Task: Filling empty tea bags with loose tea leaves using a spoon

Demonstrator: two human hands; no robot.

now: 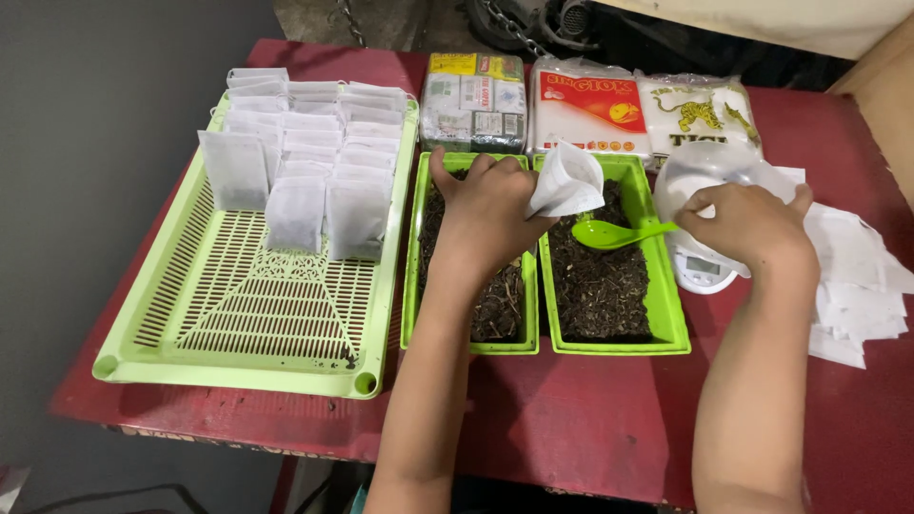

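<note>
Left hand: pinching an empty white filter bag over the green trays of dried leaves
Right hand: closed on a translucent cup (above a small scale); green spoon beside it

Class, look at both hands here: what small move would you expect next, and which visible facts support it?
Probably the right hand tips the clear cup toward the white paper bag held open in the left hand. The green spoon lies idle on the loose dark leaves, and filled bags stand in the green tray.
</note>
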